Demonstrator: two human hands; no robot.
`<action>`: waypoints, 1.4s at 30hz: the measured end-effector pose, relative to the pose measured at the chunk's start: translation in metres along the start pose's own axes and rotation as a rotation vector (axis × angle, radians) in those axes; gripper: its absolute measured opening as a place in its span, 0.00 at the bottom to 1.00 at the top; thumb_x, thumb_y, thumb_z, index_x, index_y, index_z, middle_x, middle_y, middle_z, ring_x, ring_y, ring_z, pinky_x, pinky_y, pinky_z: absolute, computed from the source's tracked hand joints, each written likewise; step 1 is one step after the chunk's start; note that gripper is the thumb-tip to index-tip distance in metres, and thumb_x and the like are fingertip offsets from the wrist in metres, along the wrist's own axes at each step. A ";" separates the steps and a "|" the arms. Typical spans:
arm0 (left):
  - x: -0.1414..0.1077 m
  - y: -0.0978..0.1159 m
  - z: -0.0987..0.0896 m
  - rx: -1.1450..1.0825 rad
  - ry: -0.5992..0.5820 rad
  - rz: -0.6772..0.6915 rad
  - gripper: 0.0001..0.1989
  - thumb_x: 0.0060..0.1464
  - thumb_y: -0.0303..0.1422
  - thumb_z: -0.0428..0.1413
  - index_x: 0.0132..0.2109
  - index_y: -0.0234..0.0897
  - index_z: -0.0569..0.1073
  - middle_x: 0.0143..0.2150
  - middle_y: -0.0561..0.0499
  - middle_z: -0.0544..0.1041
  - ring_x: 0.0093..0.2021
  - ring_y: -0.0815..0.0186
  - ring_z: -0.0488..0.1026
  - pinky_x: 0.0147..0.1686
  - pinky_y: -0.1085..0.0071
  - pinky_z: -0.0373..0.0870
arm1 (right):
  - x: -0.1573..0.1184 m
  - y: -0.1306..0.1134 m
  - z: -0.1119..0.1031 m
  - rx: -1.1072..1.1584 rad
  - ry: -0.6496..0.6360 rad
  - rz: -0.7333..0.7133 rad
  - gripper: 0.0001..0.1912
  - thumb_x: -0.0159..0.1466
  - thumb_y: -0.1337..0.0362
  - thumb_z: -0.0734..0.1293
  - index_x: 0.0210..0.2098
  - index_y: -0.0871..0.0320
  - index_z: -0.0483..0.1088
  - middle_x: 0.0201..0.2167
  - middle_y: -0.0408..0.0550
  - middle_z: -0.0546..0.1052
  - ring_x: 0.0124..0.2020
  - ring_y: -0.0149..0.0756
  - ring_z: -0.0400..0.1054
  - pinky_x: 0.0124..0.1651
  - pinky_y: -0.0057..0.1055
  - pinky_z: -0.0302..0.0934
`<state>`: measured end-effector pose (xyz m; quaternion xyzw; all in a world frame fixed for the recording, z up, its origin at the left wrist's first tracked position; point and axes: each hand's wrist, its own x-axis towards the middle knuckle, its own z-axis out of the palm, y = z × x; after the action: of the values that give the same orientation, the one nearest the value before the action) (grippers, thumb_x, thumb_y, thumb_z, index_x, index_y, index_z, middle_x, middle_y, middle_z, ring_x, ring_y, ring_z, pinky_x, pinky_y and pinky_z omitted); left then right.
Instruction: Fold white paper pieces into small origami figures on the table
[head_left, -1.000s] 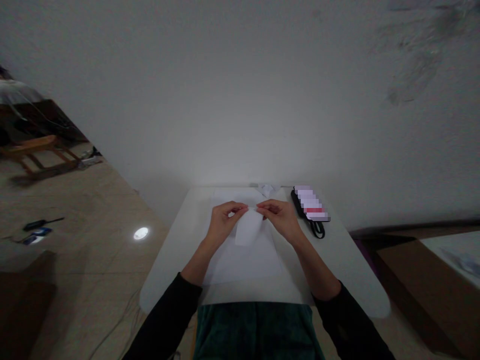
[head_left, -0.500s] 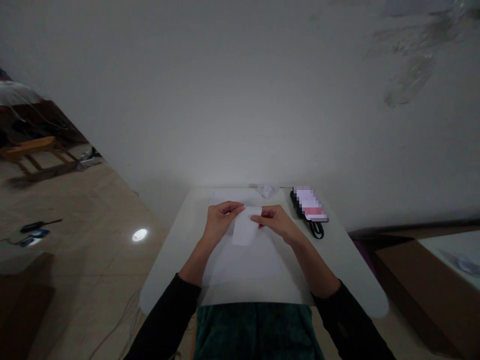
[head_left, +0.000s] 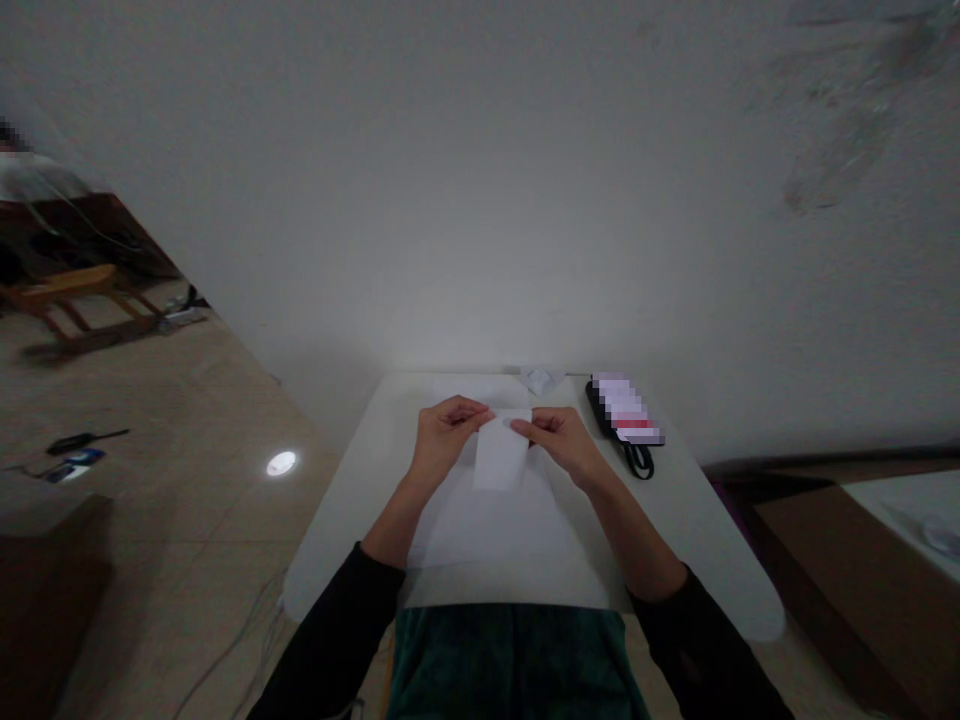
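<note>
A small white piece of paper (head_left: 501, 458) is held up over the table between my two hands. My left hand (head_left: 448, 430) pinches its upper left corner between thumb and fingers. At the upper right edge, my right hand (head_left: 559, 435) grips it, thumb in front and fingers curled behind. Beneath it, larger white paper (head_left: 487, 530) lies flat on the white table (head_left: 337, 510). Whether that is one sheet or more I cannot tell.
A crumpled white scrap (head_left: 541, 380) lies at the table's back edge by the wall. To the right rests a phone (head_left: 628, 410) on a black strapped item (head_left: 637, 460). A cardboard box (head_left: 847, 570) stands beyond the table's right side; a wooden stool (head_left: 75, 290) is far left.
Both hands still hold the small paper, which hangs a little straighter and slightly further right. The whole view has shifted a little.
</note>
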<state>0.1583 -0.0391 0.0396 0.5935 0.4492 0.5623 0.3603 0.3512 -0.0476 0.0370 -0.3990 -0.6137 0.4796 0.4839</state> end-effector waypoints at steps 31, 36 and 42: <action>0.008 -0.008 -0.009 0.055 0.053 -0.032 0.09 0.46 0.36 0.65 0.31 0.35 0.79 0.29 0.49 0.80 0.30 0.66 0.76 0.31 0.72 0.73 | -0.001 0.010 0.019 0.204 0.022 0.220 0.20 0.52 0.48 0.73 0.23 0.62 0.76 0.20 0.45 0.75 0.21 0.30 0.67 0.28 0.29 0.63; 0.009 -0.012 -0.008 0.045 0.053 -0.032 0.09 0.46 0.37 0.65 0.32 0.35 0.78 0.30 0.49 0.80 0.30 0.66 0.77 0.32 0.72 0.73 | 0.000 0.020 0.023 0.183 0.076 0.230 0.21 0.51 0.47 0.73 0.21 0.61 0.75 0.18 0.44 0.74 0.20 0.30 0.65 0.26 0.28 0.61; 0.012 -0.021 -0.009 0.050 0.119 -0.046 0.09 0.45 0.37 0.65 0.32 0.35 0.78 0.28 0.50 0.80 0.28 0.67 0.76 0.29 0.74 0.71 | -0.001 0.029 0.027 0.209 0.009 0.311 0.23 0.49 0.46 0.73 0.25 0.63 0.76 0.20 0.46 0.75 0.21 0.31 0.66 0.29 0.29 0.62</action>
<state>0.1458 -0.0214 0.0253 0.5572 0.4974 0.5768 0.3309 0.3255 -0.0474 0.0069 -0.4389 -0.4892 0.6079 0.4456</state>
